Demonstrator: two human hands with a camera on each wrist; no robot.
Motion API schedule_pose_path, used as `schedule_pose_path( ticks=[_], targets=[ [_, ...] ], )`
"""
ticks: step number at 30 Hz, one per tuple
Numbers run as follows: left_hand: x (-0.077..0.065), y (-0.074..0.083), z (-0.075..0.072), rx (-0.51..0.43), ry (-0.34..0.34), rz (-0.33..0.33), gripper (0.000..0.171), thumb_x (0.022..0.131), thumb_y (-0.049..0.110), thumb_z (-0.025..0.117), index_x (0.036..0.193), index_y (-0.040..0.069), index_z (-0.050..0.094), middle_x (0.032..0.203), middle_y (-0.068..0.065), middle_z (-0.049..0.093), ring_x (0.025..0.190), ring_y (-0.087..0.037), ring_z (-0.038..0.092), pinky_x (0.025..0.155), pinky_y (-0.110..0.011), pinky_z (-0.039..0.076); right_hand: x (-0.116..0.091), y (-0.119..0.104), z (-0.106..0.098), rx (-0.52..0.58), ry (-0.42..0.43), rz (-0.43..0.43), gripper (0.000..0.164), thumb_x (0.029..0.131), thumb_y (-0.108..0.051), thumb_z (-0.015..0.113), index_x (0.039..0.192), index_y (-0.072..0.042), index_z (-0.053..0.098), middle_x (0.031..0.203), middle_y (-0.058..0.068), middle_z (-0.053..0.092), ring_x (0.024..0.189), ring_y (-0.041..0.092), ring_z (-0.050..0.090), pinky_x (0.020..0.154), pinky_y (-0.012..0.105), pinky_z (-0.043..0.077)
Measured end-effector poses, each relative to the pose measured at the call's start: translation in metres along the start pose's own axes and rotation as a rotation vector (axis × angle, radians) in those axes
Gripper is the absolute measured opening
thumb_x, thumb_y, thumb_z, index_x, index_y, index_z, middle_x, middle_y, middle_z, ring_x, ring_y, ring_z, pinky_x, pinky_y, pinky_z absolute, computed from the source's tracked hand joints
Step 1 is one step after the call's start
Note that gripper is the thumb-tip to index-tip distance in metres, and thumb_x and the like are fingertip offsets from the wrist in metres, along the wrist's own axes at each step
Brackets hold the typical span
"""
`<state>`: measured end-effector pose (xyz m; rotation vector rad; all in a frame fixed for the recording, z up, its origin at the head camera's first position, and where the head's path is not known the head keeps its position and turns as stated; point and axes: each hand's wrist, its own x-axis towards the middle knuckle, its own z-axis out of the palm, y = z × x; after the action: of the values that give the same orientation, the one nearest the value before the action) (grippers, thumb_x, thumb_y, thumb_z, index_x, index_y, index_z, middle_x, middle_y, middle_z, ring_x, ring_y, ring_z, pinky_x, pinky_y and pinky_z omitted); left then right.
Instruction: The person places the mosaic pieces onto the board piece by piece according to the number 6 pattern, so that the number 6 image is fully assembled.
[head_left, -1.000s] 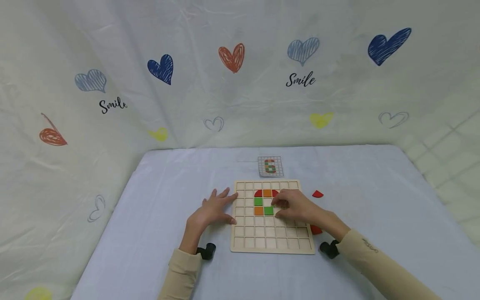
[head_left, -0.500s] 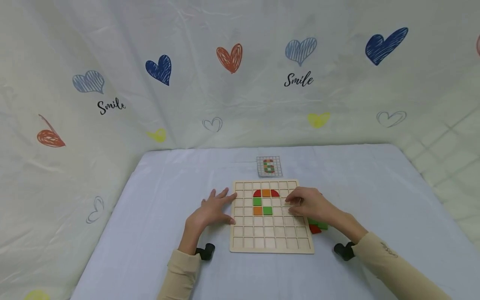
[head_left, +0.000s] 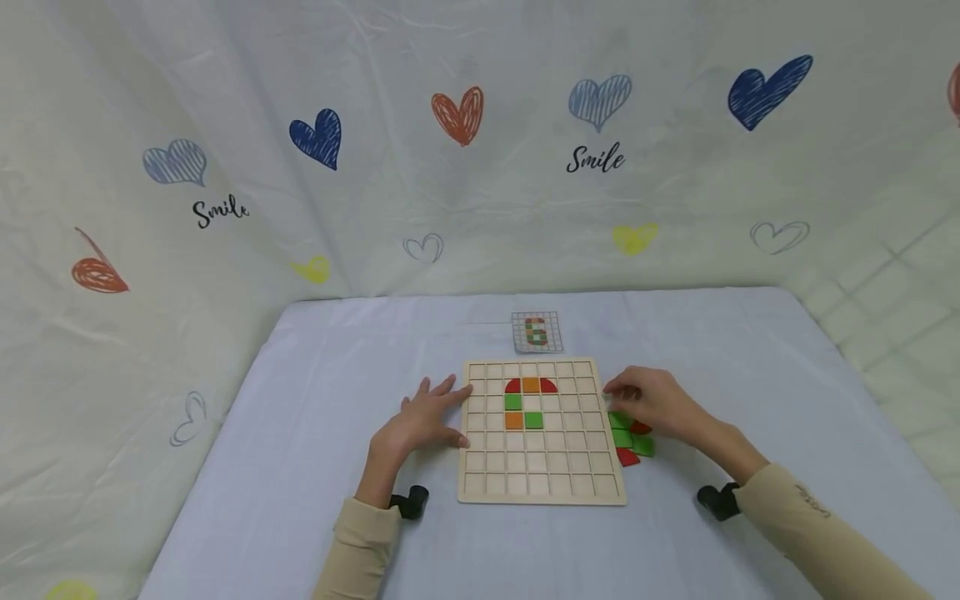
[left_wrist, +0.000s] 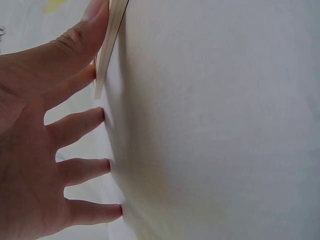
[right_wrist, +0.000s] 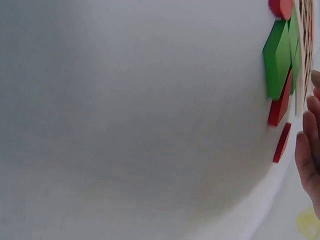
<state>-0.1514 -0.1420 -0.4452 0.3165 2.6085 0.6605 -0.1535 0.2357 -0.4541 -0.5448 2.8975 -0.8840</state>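
Observation:
A square wooden grid board (head_left: 540,483) lies on the white table. Tiles form a partial figure in its cells: a red quarter-round (head_left: 513,387), an orange square (head_left: 531,385), another red quarter-round (head_left: 549,387), then green and orange squares below. My left hand (head_left: 423,421) is spread at the board's left edge, thumb and a finger touching it, as the left wrist view also shows. My right hand (head_left: 656,402) hovers past the board's right edge, fingers loosely bent, over loose green tiles (head_left: 622,437) and red pieces (head_left: 627,457). No tile shows in its grasp.
A small pattern card (head_left: 537,332) with a coloured figure on a grid lies behind the board. In the right wrist view, one red piece (right_wrist: 282,143) lies apart from the loose pile. A white sheet (head_left: 480,192) with hearts hangs behind the table.
My right hand has moved right from above the board's tiles to the loose pieces, uncovering the right red quarter-round. My left hand stays at the board's edge.

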Motion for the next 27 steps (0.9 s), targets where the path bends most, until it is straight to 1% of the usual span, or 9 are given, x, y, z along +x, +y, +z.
schedule_pose_path(
  ticks=[5,12,16,22,27],
  targets=[
    [0.000,-0.001,0.000,0.000,0.005,0.002,0.088,0.080,0.029,0.088,0.157,0.023,0.046,0.170,-0.009,0.027,0.157,-0.049,0.009,0.118,-0.077,0.013,0.002,0.009,-0.005,-0.044,0.039,0.004,0.018,0.085,-0.002,0.080,0.103,-0.001,0.077,0.095,0.006,0.073,0.083,0.018,0.064,0.073,0.031,0.057],
    [0.000,-0.001,0.000,0.001,0.001,-0.003,0.088,0.080,0.030,0.089,0.157,0.024,0.046,0.170,-0.009,0.027,0.157,-0.049,0.009,0.118,-0.077,0.013,0.007,0.025,-0.009,-0.068,0.044,0.025,0.019,0.085,-0.002,0.080,0.104,0.002,0.076,0.097,0.010,0.073,0.085,0.022,0.065,0.074,0.035,0.058],
    [0.000,0.000,0.000,0.004,0.001,-0.003,0.088,0.080,0.030,0.088,0.157,0.024,0.046,0.170,-0.009,0.027,0.157,-0.049,0.009,0.118,-0.077,0.013,0.009,0.031,-0.010,-0.076,0.027,0.031,0.021,0.085,-0.003,0.080,0.105,0.003,0.075,0.096,0.010,0.071,0.086,0.023,0.063,0.074,0.034,0.058],
    [0.001,-0.001,0.001,0.007,0.004,0.003,0.089,0.079,0.030,0.089,0.157,0.024,0.046,0.170,-0.009,0.027,0.157,-0.049,0.009,0.118,-0.077,0.013,0.013,0.035,-0.010,-0.088,-0.009,0.043,0.020,0.086,-0.006,0.080,0.104,0.003,0.074,0.092,0.007,0.069,0.084,0.021,0.061,0.073,0.032,0.057],
    [0.001,-0.002,0.002,0.006,0.007,0.006,0.089,0.079,0.031,0.089,0.157,0.024,0.046,0.170,-0.009,0.027,0.157,-0.049,0.009,0.117,-0.077,0.013,0.016,0.033,-0.008,-0.086,-0.014,0.059,0.016,0.087,-0.004,0.080,0.100,0.003,0.073,0.089,0.008,0.068,0.082,0.020,0.059,0.075,0.037,0.057]
  ],
)
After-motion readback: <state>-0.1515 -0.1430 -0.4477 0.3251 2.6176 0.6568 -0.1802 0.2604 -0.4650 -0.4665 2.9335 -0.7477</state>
